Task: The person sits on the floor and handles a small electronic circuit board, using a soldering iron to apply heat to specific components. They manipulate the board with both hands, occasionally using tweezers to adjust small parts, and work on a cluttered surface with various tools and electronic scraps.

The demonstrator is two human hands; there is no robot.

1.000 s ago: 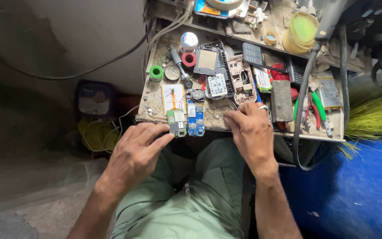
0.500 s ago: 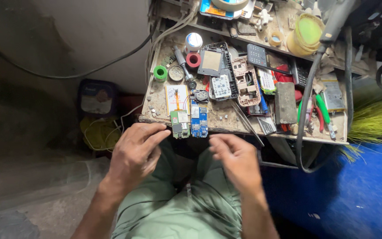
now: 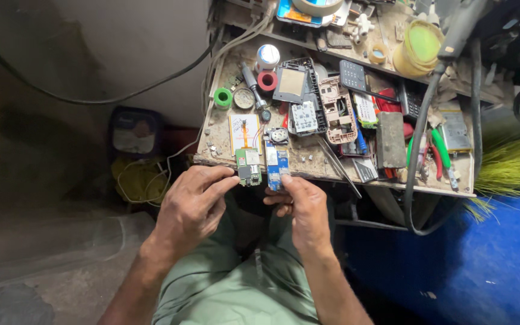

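My left hand (image 3: 191, 204) reaches to the front edge of a cluttered small workbench (image 3: 212, 157), its thumb and forefinger closed on the lower end of a green circuit board (image 3: 248, 165). My right hand (image 3: 302, 207) is just beside it, fingers curled, pinching the lower end of a blue circuit board (image 3: 277, 162). Both boards lie side by side, hanging slightly over the bench edge above my lap in green trousers (image 3: 230, 289).
The bench holds phone shells (image 3: 335, 108), a keypad (image 3: 304, 117), green (image 3: 222, 97) and red tape rolls (image 3: 267, 81), tweezers (image 3: 332, 159), pliers (image 3: 437, 153) and a yellow-lidded jar (image 3: 419, 45). A thick black cable (image 3: 416, 150) hangs at the right. Yellow wire (image 3: 139, 180) lies on the floor.
My right hand left the bench top, dropped toward my lap, then came up to the blue board. My left hand stayed at the green board.
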